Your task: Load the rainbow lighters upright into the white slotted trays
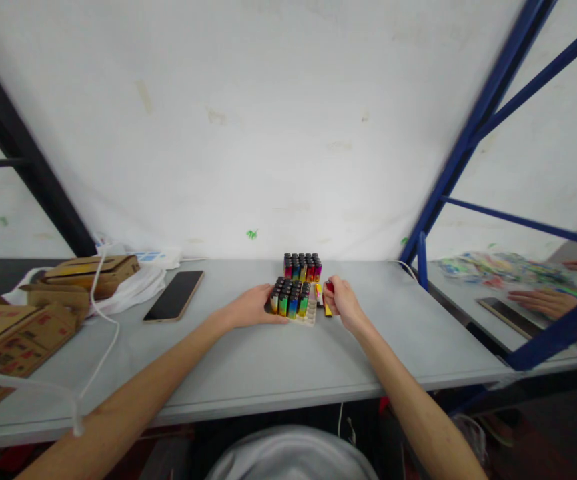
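Note:
A pale plastic tray [310,317] stands on the table, filled on its left with several upright lighters [289,300] with black tops and rainbow bodies. Its right end shows bare slots. My left hand [254,307] grips the tray's left side, thumb along the front and fingers behind. Just right of the tray, my right hand [342,303] is closed round a lighter [327,310] with a red and yellow body. Another brightly coloured lighter [319,293] is between the tray and that hand, partly hidden. Behind stands a second block of upright lighters [303,268].
A black phone [175,296] lies to the left, beside cardboard boxes [23,327], white bags and a white cable [103,333]. At right rises a blue metal frame [448,173]. Beyond it are another person's hands [548,303], a phone and a pile of small plastic packets [493,268].

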`<state>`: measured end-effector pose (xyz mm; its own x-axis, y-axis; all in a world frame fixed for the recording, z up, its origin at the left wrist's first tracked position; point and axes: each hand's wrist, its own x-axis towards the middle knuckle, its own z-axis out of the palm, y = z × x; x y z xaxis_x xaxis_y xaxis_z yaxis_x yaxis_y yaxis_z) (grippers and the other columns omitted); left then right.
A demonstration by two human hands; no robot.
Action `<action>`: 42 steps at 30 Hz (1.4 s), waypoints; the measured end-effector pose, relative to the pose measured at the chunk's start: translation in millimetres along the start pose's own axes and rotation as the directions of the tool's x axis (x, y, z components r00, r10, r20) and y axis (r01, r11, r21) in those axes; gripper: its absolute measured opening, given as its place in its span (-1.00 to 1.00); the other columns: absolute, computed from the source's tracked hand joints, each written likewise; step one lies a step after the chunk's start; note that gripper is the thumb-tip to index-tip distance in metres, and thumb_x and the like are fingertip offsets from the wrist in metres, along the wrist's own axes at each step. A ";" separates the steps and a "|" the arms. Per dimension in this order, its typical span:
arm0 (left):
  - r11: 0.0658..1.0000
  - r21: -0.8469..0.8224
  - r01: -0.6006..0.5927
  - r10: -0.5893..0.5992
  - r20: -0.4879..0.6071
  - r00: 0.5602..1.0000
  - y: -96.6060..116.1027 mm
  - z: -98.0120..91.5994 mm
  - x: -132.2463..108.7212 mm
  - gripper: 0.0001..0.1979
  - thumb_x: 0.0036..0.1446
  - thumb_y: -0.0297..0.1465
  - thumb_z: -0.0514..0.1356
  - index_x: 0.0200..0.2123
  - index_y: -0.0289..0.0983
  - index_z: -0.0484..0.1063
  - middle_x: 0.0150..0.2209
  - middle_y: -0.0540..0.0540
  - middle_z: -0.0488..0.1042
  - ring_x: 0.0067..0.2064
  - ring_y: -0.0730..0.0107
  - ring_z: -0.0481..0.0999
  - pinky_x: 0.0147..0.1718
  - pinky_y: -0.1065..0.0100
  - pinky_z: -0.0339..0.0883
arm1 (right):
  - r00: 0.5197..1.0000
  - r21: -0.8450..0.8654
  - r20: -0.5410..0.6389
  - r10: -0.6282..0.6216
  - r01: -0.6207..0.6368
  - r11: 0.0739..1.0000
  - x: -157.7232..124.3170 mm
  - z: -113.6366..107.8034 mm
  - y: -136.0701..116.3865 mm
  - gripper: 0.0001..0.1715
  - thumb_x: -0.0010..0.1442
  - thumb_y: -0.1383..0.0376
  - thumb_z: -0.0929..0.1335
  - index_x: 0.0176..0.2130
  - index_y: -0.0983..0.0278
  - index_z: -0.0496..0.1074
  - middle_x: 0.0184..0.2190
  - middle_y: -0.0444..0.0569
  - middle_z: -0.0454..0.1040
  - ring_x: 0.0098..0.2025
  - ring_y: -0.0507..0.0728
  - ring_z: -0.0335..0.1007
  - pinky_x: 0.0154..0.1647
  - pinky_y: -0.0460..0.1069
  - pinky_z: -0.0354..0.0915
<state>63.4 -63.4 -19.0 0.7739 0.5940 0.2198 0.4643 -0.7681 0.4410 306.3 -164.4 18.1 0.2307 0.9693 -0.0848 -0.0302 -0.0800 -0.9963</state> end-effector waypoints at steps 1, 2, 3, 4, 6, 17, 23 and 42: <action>1.000 -0.002 -0.003 0.003 -0.002 1.000 0.4 -0.5 -0.1 -0.27 0.00 0.10 0.43 0.11 -0.22 0.52 0.10 -0.21 0.61 0.09 -0.08 0.59 0.16 0.10 0.42 | 1.000 -0.001 -0.001 -0.003 0.003 1.000 0.2 -0.4 0.5 -0.48 0.34 0.20 0.15 -0.63 0.15 -0.03 -0.73 -0.26 -0.10 -0.68 -0.05 -0.31 -0.69 -0.12 -0.28; 1.000 -0.003 -0.006 0.006 -0.001 1.000 1.1 -1.0 -0.2 -0.27 0.00 0.09 0.43 0.12 -0.23 0.52 0.10 -0.22 0.61 0.09 -0.07 0.59 0.16 0.10 0.42 | 1.000 0.000 -0.001 -0.006 0.006 1.000 0.5 -0.7 1.2 -0.49 0.33 0.20 0.14 -0.63 0.15 -0.02 -0.73 -0.26 -0.10 -0.68 -0.05 -0.31 -0.69 -0.12 -0.29; 1.000 -0.002 -0.007 0.007 0.002 1.000 1.9 -1.6 -0.4 -0.27 0.02 0.09 0.43 0.12 -0.24 0.51 0.11 -0.23 0.61 0.09 -0.08 0.59 0.16 0.10 0.42 | 1.000 0.002 0.002 -0.009 0.009 1.000 1.0 -1.0 2.0 -0.49 0.33 0.20 0.14 -0.63 0.15 -0.02 -0.73 -0.26 -0.10 -0.68 -0.05 -0.31 -0.69 -0.12 -0.30; 1.000 0.000 -0.004 0.004 0.008 1.000 2.8 -2.2 -0.7 -0.27 0.02 0.08 0.42 0.12 -0.26 0.51 0.11 -0.25 0.60 0.09 -0.08 0.59 0.17 0.09 0.42 | 1.000 0.004 0.009 -0.014 0.014 1.000 1.6 -1.2 2.9 -0.49 0.34 0.20 0.14 -0.63 0.15 -0.02 -0.74 -0.26 -0.10 -0.68 -0.05 -0.32 -0.69 -0.12 -0.30; 1.000 0.003 0.000 0.000 0.015 1.000 4.4 -3.1 -1.2 -0.26 0.03 0.07 0.42 0.13 -0.30 0.50 0.11 -0.28 0.59 0.10 -0.10 0.58 0.18 0.07 0.41 | 0.999 0.003 0.027 -0.025 0.025 1.000 3.4 -1.5 5.1 -0.48 0.35 0.18 0.14 -0.63 0.15 -0.03 -0.74 -0.26 -0.10 -0.68 -0.05 -0.32 -0.69 -0.11 -0.29; 1.000 -0.005 -0.011 0.011 0.002 1.000 2.6 -2.3 -1.5 -0.26 0.02 0.10 0.42 0.14 -0.24 0.50 0.09 -0.22 0.61 0.10 -0.10 0.60 0.16 0.10 0.43 | 0.936 -0.215 0.124 -0.330 0.350 0.912 14.0 -5.1 12.0 -0.26 0.33 -0.33 0.19 -0.25 0.25 0.46 -0.58 -0.21 0.27 -0.58 0.03 0.13 -0.56 -0.08 0.10; 1.000 -0.012 0.008 -0.008 -0.007 1.000 4.8 -2.8 -1.7 -0.26 0.00 0.10 0.43 0.14 -0.21 0.51 0.06 -0.19 0.63 0.06 -0.09 0.62 0.09 0.13 0.46 | 0.796 -0.385 0.305 -0.522 0.605 0.698 -1.3 -13.2 -7.5 -0.59 0.37 -0.06 0.37 -0.20 0.24 0.47 -0.22 -0.01 0.53 -0.22 0.12 0.44 -0.25 -0.05 0.36; 1.000 -0.023 0.014 -0.014 0.010 1.000 6.1 -2.6 -1.9 -0.25 0.01 0.08 0.44 0.16 -0.20 0.48 0.10 -0.21 0.60 0.08 -0.07 0.60 0.12 0.11 0.43 | 0.777 -0.531 0.557 -0.294 0.605 0.593 -13.9 -17.3 -17.1 -0.79 0.30 0.17 0.49 -0.27 0.24 0.49 -0.43 -0.08 0.61 -0.40 0.11 0.51 -0.35 -0.06 0.28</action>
<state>63.7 -68.5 -14.4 0.7717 0.6020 0.2053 0.4650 -0.7542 0.4637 320.4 -180.6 36.0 -0.3531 0.9061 0.2331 0.6380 0.4155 -0.6483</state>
